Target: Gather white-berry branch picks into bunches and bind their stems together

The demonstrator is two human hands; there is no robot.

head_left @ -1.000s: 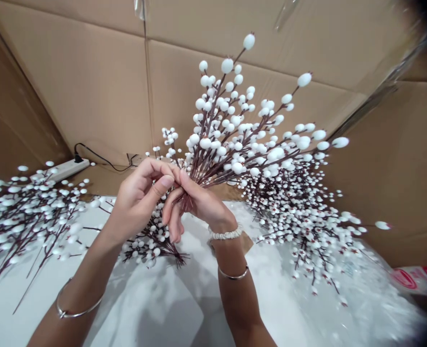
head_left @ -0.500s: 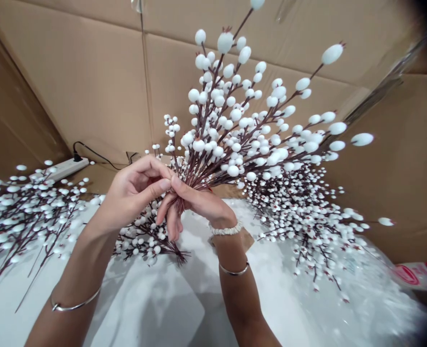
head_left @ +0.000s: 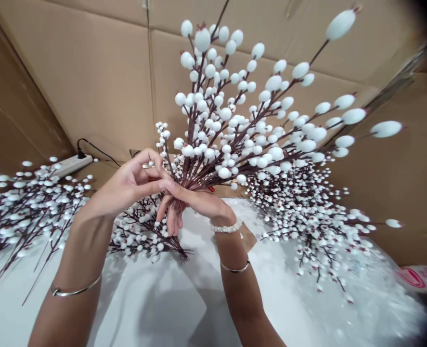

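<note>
My right hand (head_left: 195, 202) is wrapped around the gathered brown stems of a bunch of artificial white berry branches (head_left: 231, 130), held raised over the table. The branches fan out upward and to the right, each tipped with white oval berries. At the left side of the stems, my left hand (head_left: 137, 183) is closed in a pinch, its thumb and forefinger tips meeting my right thumb. Whatever sits between those fingertips is too small to make out. A short sprig (head_left: 162, 137) rises at the bunch's left edge, just above my left fingers.
Loose berry branches (head_left: 29, 212) lie at the left, and a smaller bundle (head_left: 144, 231) rests behind my hands. A large pile (head_left: 300, 207) is at the right, on clear plastic wrap (head_left: 372, 299). Behind stand cardboard walls (head_left: 108, 72) and a white power strip (head_left: 72, 165) with a black plug.
The bunch has tilted a little toward me and its tips appear larger. Both hands keep their places at the stems, with the left fingers still pinched there.
</note>
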